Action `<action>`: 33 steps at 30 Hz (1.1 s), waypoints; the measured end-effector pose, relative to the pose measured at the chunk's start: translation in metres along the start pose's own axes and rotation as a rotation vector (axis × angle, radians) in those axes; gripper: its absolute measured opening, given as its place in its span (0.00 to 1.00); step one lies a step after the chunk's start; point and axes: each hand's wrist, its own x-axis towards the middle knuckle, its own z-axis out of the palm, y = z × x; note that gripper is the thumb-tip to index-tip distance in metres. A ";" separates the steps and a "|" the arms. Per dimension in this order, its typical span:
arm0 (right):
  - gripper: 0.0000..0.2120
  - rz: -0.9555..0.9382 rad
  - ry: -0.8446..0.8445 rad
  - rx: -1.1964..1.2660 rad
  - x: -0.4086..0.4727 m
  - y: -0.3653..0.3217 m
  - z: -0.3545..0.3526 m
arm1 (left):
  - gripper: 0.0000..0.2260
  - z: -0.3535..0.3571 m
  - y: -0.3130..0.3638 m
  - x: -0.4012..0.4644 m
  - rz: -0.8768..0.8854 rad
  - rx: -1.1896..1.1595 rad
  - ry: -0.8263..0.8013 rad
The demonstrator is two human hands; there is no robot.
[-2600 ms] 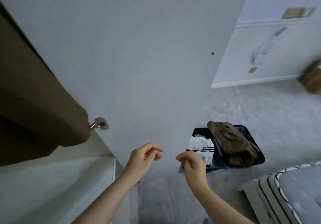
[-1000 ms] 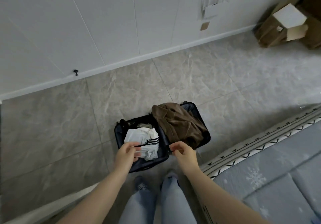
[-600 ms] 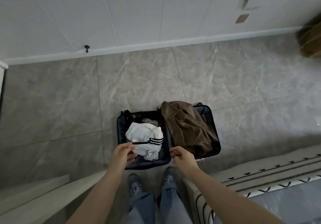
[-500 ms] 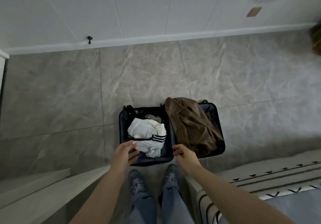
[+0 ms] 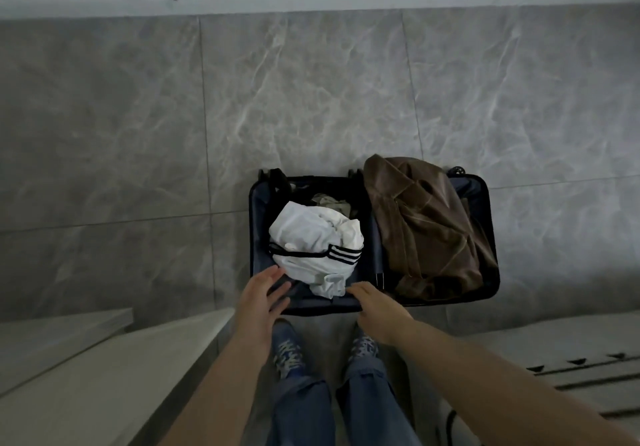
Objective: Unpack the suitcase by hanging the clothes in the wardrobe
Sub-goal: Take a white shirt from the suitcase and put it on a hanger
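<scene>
Looking straight down: the suitcase lies open on the grey tiled floor, just in front of the person's shoes. A white garment with black stripes is bunched in its left half, a brown jacket heaped in its right half. The left hand hovers at the near edge, fingers straight and spread, tips right beside the white garment. The right hand reaches palm-down to the garment's near corner; whether it pinches the cloth, I cannot tell.
</scene>
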 end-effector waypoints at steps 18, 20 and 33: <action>0.23 -0.031 -0.097 -0.275 0.206 -0.002 0.044 | 0.08 -0.030 -0.097 0.158 -0.165 -0.113 0.132; 0.22 -0.021 -0.127 -0.292 0.227 0.002 0.050 | 0.07 -0.026 -0.109 0.167 -0.193 -0.103 0.131; 0.11 0.023 -0.024 -0.319 0.229 -0.006 0.045 | 0.09 -0.038 -0.129 0.167 -0.316 -0.007 0.141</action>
